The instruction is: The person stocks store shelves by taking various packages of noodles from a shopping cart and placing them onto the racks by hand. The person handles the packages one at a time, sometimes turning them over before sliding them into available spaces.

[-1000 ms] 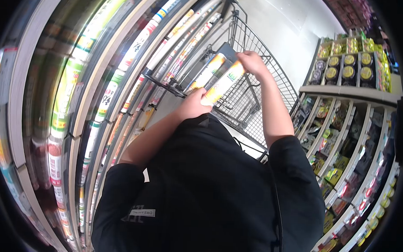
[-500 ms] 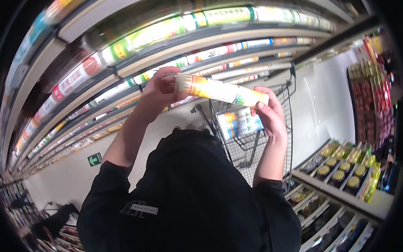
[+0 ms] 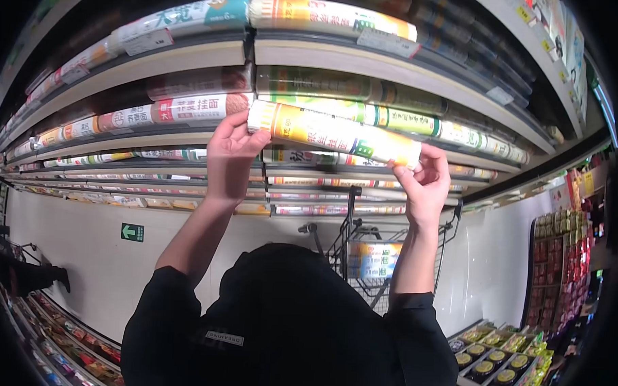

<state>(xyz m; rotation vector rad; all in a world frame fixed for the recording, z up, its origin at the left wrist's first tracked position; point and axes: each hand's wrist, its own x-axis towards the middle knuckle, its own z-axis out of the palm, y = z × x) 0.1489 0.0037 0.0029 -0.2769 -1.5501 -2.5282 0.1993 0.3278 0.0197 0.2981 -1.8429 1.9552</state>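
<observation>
A long yellow-and-white noodle pack (image 3: 335, 136) is held level across the view, in front of the shelves. My left hand (image 3: 237, 146) grips its left end, fingers curled round the edge. At the other end my right hand (image 3: 424, 180) pinches it between thumb and fingers. Behind and above the pack, a similar yellow-and-white pack (image 3: 329, 15) lies on an upper shelf beside a teal-and-white pack (image 3: 186, 18). Below my right hand, more packs (image 3: 375, 260) with blue and yellow print lie in the shopping cart (image 3: 341, 248).
Shelf edges (image 3: 314, 56) with rows of packs run across the front. A green arrow sign (image 3: 132, 232) marks the floor. Another person's dark-clothed leg (image 3: 44, 277) shows at far left. Jars (image 3: 483, 369) and a red-and-green stacked display (image 3: 555, 269) stand at right.
The view has swung from the cart towards the shelves. The pack has been lifted away from the cart and raised before the shelves, with both hands still on it.
</observation>
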